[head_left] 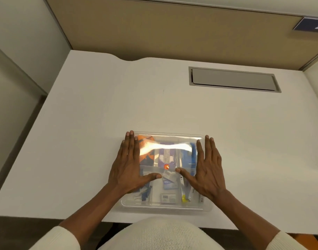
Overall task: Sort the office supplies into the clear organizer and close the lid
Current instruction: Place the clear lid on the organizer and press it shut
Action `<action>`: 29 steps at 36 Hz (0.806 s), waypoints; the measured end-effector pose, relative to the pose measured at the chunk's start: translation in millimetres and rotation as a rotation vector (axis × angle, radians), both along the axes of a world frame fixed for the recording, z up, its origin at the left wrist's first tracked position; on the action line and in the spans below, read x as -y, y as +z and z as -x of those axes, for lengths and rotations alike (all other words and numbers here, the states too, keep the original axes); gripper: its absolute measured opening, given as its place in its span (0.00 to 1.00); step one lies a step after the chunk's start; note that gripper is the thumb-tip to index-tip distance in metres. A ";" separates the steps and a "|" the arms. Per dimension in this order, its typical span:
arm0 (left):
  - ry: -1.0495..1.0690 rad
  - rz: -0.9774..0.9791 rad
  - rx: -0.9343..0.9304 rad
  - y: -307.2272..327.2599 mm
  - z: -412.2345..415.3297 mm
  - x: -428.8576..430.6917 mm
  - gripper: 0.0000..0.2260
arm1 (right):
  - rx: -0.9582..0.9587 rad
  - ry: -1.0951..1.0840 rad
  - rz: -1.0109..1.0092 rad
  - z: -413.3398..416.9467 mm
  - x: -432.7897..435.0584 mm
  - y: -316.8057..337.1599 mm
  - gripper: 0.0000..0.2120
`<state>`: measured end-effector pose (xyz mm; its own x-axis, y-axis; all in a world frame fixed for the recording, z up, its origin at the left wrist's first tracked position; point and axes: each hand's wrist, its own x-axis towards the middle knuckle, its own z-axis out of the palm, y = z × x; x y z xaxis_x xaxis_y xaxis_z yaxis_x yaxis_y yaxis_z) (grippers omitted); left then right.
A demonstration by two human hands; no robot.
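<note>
The clear organizer (165,204) lies on the white desk near its front edge, with its clear lid (169,139) down over the compartments. Through the lid I see an orange and black item (145,141), a purple packet (166,156), blue items (191,152), binder clips (144,193) and a yellow piece (185,199). My left hand (131,168) lies flat on the left side of the lid, fingers spread. My right hand (207,170) lies flat on the right side. Neither hand grips anything.
The white desk (100,114) stretches beyond the organizer. A grey cable hatch (234,79) is set into the desk at the back right. A tan partition wall (172,29) closes the back. The desk's front edge lies just below the organizer.
</note>
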<state>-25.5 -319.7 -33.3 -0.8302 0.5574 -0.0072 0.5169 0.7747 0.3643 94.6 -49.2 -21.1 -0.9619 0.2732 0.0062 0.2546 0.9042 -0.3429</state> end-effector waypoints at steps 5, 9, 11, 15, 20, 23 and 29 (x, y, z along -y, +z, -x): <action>0.001 0.000 0.002 -1.6 -0.1 0.0 0.66 | 0.028 0.067 0.061 18.5 -8.0 -6.1 0.57; 0.007 -0.012 -0.007 -5.6 0.6 -0.3 0.66 | 0.009 0.061 0.121 18.9 -11.9 -12.1 0.59; 0.002 -0.014 -0.010 -7.5 0.9 -0.2 0.66 | 0.000 0.068 0.134 19.4 -11.9 -12.1 0.59; 0.003 -0.026 -0.017 -12.7 1.8 0.1 0.65 | 0.020 0.073 0.126 20.7 -10.0 -10.5 0.59; 0.007 -0.015 -0.034 -13.6 0.9 0.8 0.65 | 0.057 0.093 0.054 19.1 -8.9 -2.1 0.58; 0.004 -0.024 -0.031 -8.5 -0.3 0.5 0.65 | 0.053 0.071 0.066 6.6 1.9 2.0 0.57; 0.008 -0.032 -0.011 -6.4 -1.7 -0.2 0.64 | 0.006 0.029 0.060 -43.8 31.5 -6.7 0.58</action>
<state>-23.8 -319.6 -39.7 -0.8347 0.5503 0.0197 0.5145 0.7668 0.3838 138.4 -80.7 -27.9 -0.9694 0.2450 -0.0154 0.2309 0.8890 -0.3953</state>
